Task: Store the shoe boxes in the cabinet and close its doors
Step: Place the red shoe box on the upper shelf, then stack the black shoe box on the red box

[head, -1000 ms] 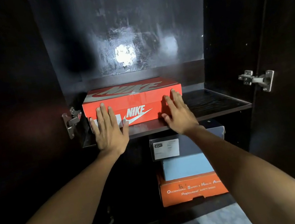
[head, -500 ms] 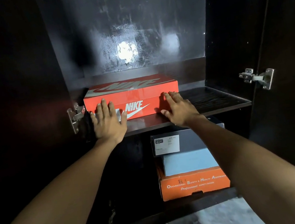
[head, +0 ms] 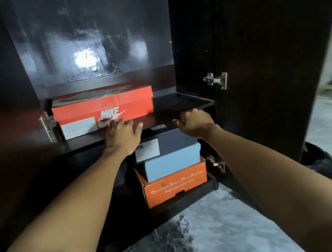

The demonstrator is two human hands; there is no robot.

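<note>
And here we are, looking into the open dark cabinet (head: 193,32), where the red Nike shoe box (head: 103,109) sits flat on the upper shelf (head: 181,103), pushed to the left end right by the left door hinge (head: 48,126), its white label and swoosh facing us. Our left hand (head: 123,136) hovers at the shelf's front edge, fingers loosely bent and holding nothing, fingertips just in front of the box's lower face; we cannot tell whether they touch it. Our right hand (head: 194,122) is out to the right, at the shelf's front edge, fingers curled under with nothing in them, well apart from the red box. Down below on the lower shelf we've got a stack of three: a dark navy box (head: 170,141) with a white label on top, a light blue box (head: 173,164) in the middle, and an orange safety shoes box (head: 175,185) at the bottom. The right door (head: 278,61) stands swung open, its metal hinge (head: 217,80) showing. The pale mottled floor (head: 224,237) spreads beneath us, with a dark round object (head: 320,161) just behind the open door
</note>
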